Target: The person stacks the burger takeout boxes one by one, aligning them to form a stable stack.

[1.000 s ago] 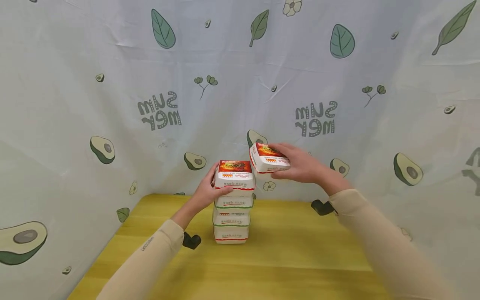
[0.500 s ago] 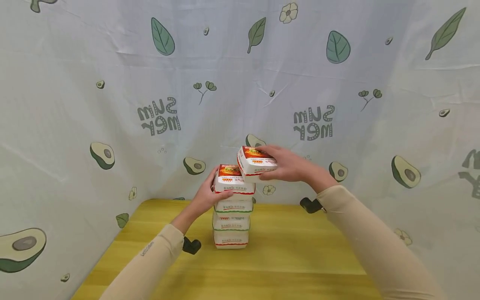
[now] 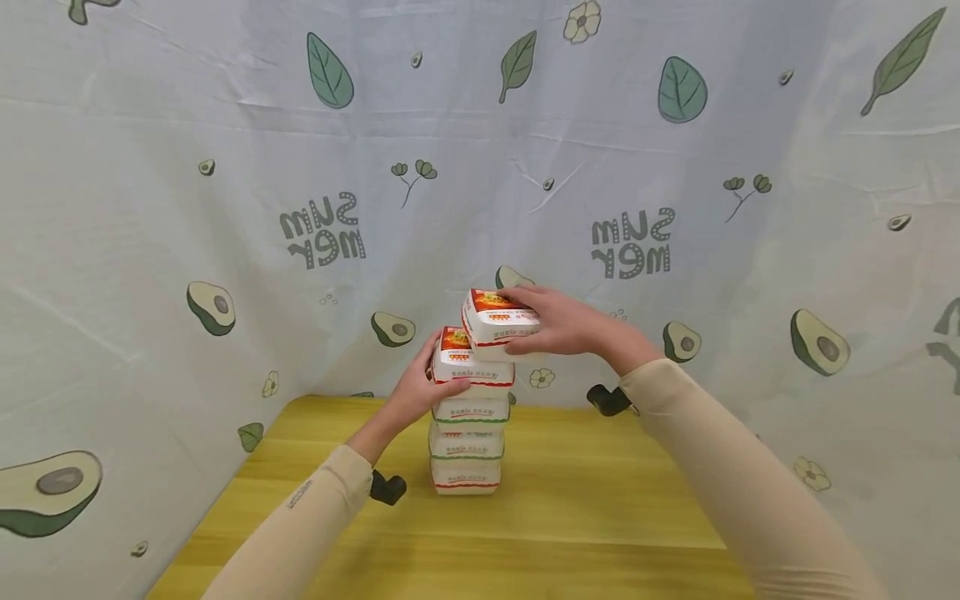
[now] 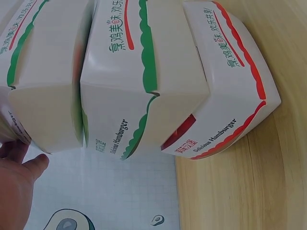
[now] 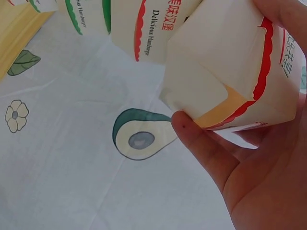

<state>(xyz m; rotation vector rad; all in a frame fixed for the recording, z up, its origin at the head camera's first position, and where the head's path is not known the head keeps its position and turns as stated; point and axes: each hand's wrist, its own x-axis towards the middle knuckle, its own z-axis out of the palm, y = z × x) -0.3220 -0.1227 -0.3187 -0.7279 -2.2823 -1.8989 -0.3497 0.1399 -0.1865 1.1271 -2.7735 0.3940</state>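
Observation:
A stack of several white paper hamburger boxes (image 3: 467, 447) rises from the table, with wavy red or green bands. My left hand (image 3: 414, 387) grips the left side of the topmost stacked box (image 3: 472, 372), its thumb across the front. At the left edge of the left wrist view, fingers (image 4: 17, 151) of that hand touch a box. Slightly tilted over the stack's top right is another hamburger box (image 3: 491, 327) with a red burger picture, which my right hand (image 3: 562, 323) holds from its right side. Whether its underside (image 5: 206, 57) touches the stack, I cannot tell.
The stack stands on a yellowish wooden table (image 3: 600, 500). Behind and on both sides hangs a pale cloth (image 3: 465, 225) printed with avocados, leaves and lettering. Black camera mounts (image 3: 387, 488) show by both wrists.
The box in my right hand has moved left, from beside the stack's top to over its right part. My left hand keeps its grip on the top stacked box.

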